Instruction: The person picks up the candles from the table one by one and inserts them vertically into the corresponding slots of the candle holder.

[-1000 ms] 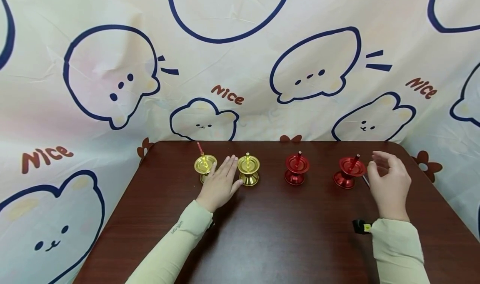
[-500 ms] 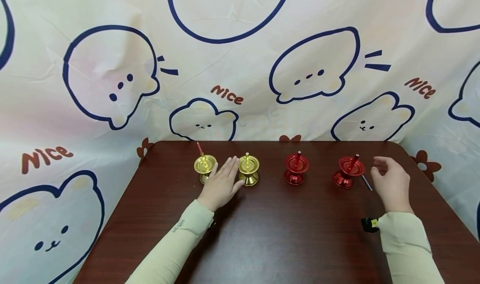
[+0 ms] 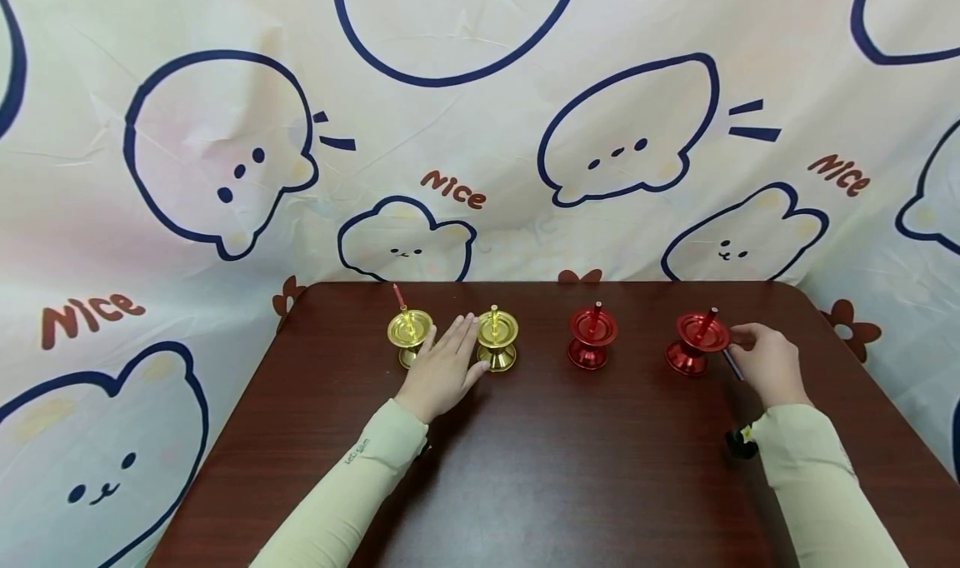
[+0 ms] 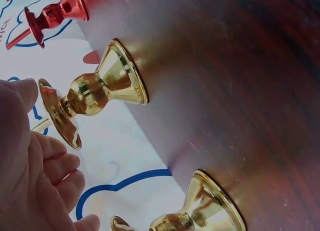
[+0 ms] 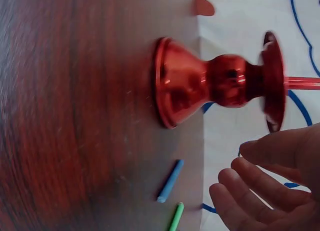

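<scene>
We're holding the left hand (image 3: 437,378) with fingers extended, thumb out, just beside the inner gold holder (image 3: 497,351) and partly covering the outer gold holder (image 3: 408,335), which is carrying a leaning red candle (image 3: 400,296). Right hand (image 3: 771,364) is curving loosely, empty, by the outer red holder (image 3: 693,353); contact unclear. Blue stick (image 5: 171,181) is lying on the table (image 3: 562,451), green stick (image 5: 176,216) nearby; that hand's blocking green from the head view. Patterned cloth (image 3: 495,135) is hanging behind.

- I see a dark brown desk (image 3: 555,468).
- Beyond its far edge, my view shows pale cloth (image 3: 510,143) with navy-outlined figures.
- Beside its far right corner, a printed flower (image 3: 858,333).
</scene>
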{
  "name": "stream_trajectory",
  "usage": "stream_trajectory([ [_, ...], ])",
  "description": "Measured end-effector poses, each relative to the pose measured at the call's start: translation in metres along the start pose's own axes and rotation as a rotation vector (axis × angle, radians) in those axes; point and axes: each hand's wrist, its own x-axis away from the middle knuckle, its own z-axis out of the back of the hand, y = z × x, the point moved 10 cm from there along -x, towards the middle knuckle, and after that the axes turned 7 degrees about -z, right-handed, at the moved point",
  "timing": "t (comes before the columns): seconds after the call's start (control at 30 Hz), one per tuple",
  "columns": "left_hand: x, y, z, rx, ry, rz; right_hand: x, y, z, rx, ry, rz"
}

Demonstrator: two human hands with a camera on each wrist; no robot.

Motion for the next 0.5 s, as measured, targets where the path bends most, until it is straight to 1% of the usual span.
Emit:
stream_trajectory([
  [0.1, 0.001, 0.000, -0.001, -0.003, -0.008, 0.000, -0.003, 0.002, -0.006, 0.029, -0.027, 0.007],
  [0.3, 0.001, 0.002, -0.002, -0.004, -0.021, 0.000, -0.007, 0.007, -0.011, 0.073, -0.063, -0.012],
  [0.5, 0.001, 0.002, -0.003, -0.015, -0.016, -0.004, -0.012, 0.008, -0.017, 0.117, -0.087, 0.016],
])
